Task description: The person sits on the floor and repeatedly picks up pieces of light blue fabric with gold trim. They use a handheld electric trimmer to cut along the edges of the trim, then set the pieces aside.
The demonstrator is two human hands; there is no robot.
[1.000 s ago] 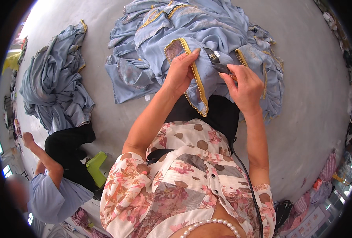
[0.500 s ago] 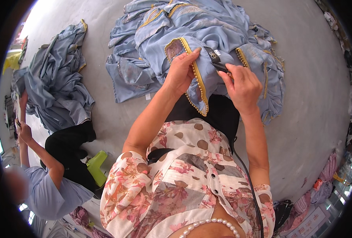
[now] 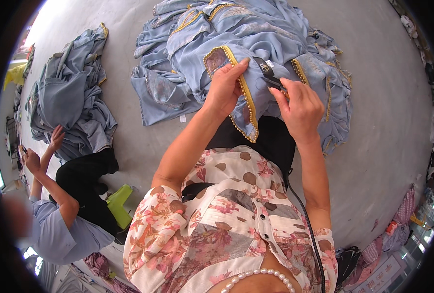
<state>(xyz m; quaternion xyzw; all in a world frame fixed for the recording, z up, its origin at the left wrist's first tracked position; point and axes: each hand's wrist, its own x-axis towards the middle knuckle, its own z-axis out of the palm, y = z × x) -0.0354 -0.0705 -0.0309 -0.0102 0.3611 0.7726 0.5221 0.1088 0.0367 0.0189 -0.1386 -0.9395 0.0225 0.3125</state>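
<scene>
In the head view, a black label (image 3: 264,67) on a blue garment (image 3: 263,102) lies between the hands — just right of the left hand (image 3: 225,88), and far and left of the right hand (image 3: 302,107). Its long axis slants from far left to near right, toward the right hand. The left hand is closed on the garment's gold trim (image 3: 249,105), pinching it between thumb and fingers. The right hand grips a slim dark tool (image 3: 276,84) at the label's near end; whether they touch, I cannot tell. The label looks flat — the cloth around it thin, soft and creased. Round beads edge the trim, which narrows to a point on the near side.
</scene>
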